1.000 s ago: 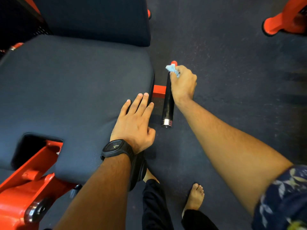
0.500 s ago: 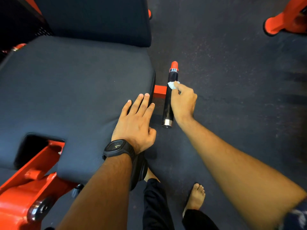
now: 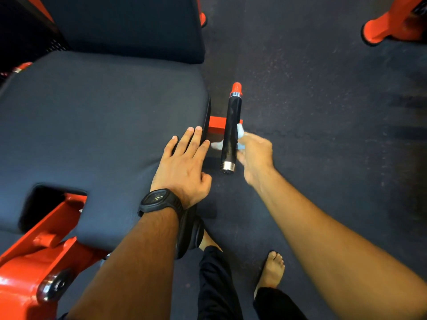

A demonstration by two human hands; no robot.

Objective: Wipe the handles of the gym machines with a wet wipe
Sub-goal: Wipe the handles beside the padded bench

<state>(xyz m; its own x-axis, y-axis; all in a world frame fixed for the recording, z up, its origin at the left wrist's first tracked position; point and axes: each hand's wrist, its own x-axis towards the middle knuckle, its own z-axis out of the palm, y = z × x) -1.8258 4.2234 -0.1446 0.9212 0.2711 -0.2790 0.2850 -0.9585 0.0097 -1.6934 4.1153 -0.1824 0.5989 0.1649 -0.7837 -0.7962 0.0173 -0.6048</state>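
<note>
Centre frame: right hand (image 3: 254, 155), blurred, pinches the pale wet wipe (image 3: 240, 132) around the lower half of the black handle (image 3: 233, 116). Left hand (image 3: 184, 162) rests flat, fingers straight, on the seat pad (image 3: 92, 123). Risk — the loosely bunched wipe slips off, leaving the steel end collar (image 3: 227, 166) unwiped.

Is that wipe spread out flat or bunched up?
Bunched: the wipe is crumpled round the black handle, pale ends poking out either side, pinched by the right hand.
</note>
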